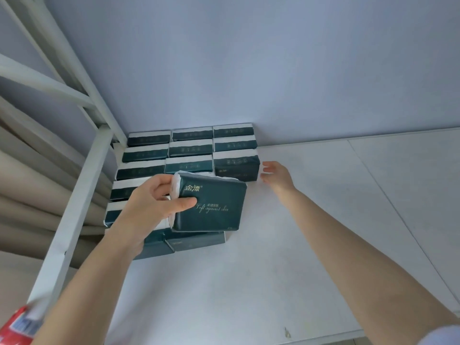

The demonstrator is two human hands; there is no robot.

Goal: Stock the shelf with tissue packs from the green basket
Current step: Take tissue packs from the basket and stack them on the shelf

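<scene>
Tissue pack (211, 207) pinched by left fingers (161, 182) over shelf (298, 257); right fingers (268, 168) spread beside stacked packs (236, 166).

Soft, even, cool light leaves faint shadows on the white shelf (249, 282), whose edges bow with wide-angle distortion; the lower-left corner blurs.

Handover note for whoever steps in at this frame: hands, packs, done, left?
Left hand grips a tissue pack above the stocked rows of packs.
Right hand, open, fingers at the side of the right column's front pack.
Done: those rows fill the back left corner of the shelf.
Left: set the held pack down, probably in front of the shorter right column; the basket is out of view.
</scene>
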